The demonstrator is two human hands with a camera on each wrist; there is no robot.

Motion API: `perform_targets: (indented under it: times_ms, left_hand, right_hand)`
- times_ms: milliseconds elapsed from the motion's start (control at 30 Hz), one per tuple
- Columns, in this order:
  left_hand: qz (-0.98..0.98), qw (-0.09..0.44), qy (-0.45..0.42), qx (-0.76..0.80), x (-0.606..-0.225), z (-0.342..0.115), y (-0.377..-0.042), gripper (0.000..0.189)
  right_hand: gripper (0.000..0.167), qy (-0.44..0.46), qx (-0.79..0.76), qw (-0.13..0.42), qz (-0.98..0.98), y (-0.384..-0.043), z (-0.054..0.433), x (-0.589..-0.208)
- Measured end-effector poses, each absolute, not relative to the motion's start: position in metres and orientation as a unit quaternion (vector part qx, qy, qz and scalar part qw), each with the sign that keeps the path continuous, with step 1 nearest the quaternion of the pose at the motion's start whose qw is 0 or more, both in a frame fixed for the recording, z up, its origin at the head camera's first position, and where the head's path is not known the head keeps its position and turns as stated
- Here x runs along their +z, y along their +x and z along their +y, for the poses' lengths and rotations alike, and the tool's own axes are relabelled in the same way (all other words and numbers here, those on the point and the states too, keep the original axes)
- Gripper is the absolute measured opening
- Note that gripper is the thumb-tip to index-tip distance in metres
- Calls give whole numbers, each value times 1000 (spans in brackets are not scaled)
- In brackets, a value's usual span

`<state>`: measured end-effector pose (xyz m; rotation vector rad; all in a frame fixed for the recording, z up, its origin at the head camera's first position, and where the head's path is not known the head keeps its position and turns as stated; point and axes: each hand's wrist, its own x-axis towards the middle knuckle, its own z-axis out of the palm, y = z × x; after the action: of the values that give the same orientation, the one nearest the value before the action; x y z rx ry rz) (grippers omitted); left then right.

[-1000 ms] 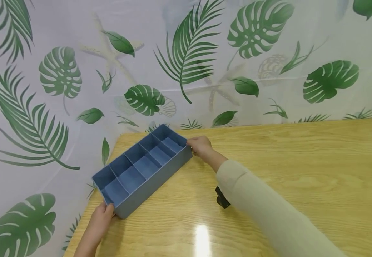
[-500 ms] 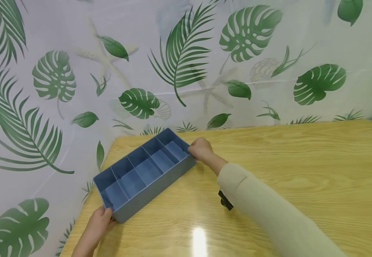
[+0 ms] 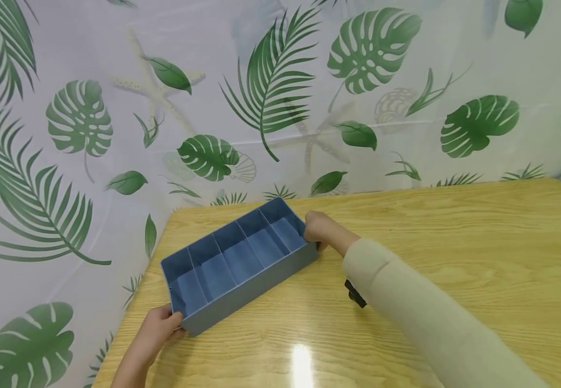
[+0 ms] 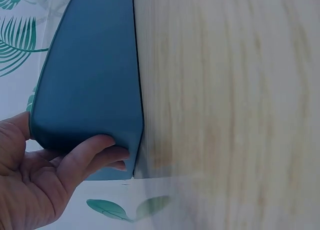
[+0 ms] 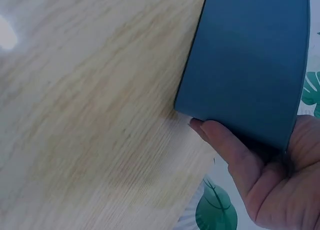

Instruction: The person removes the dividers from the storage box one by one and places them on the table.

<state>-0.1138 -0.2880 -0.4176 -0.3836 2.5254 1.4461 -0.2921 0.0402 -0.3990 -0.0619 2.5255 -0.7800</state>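
Note:
A long blue box [image 3: 256,288] with thin dividers making several compartments lies slantwise at the table's left end; no items show inside. My left hand [image 3: 160,327] grips its near left end, thumb at the rim and fingers against the outer end wall. In the left wrist view, the fingers of the left hand [image 4: 55,177] press the end of the blue box [image 4: 90,75]. At the far right end my right hand [image 3: 324,229] holds the other short side. The right wrist view has the right hand [image 5: 265,175] with fingers curled at the end of the blue box [image 5: 245,60].
The wooden table [image 3: 455,242] runs far to the right. Behind it and to the left hangs a white cloth [image 3: 280,108] printed with green leaves. A small black object [image 3: 355,294] shows beside the right sleeve [image 3: 406,302].
Both hands have shifted the blue box to the right, and it has turned slightly. The head view has also swung a little.

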Motion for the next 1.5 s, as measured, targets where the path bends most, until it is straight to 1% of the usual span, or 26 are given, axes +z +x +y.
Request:
perform_targets:
  times_ms: [33,133,267,333,433,567,733,1033,1267,1500]
  left_hand:
    - [852,105,-128,497,-417,-287,-115,40]
    - [845,106,-119,510,-418,-284,-119,42]
    - [848,109,-110,507,-420,-280,-122,41]
    - [849,115,-107,505,-420,-278,-123,41]
    - [853,119,-102,497,-420,-274,-126,41]
    - [857,119,-100,492,-420,-268,-130,42]
    - [860,124,-82,488,-422,-263,-136,42]
    - [860,138,-61,488,-422,-254,-147,40]
    - [858,152,-43,489,-420,-245,-154,38]
    - [865,155,-60,474,-418,-234,-158,33]
  right_hand:
    - [29,-20,-282,252,925,-294,42,-398]
    - [44,-18,-258,268,928,-295,49,-399]
    - [39,-8,-232,291,928,-289,58,-402]
    - [31,-5,-225,295,929,-285,63,-403]
    - [15,-7,-221,288,932,-281,70,-404]
    - [5,-15,-221,278,935,-276,80,-402]
    - [2,-2,-246,279,928,-269,92,-400]
    - [10,-3,-279,262,924,-252,113,-402]
    - [10,-7,-292,258,921,-239,130,-401]
    - [9,2,-296,263,918,-227,140,-399]
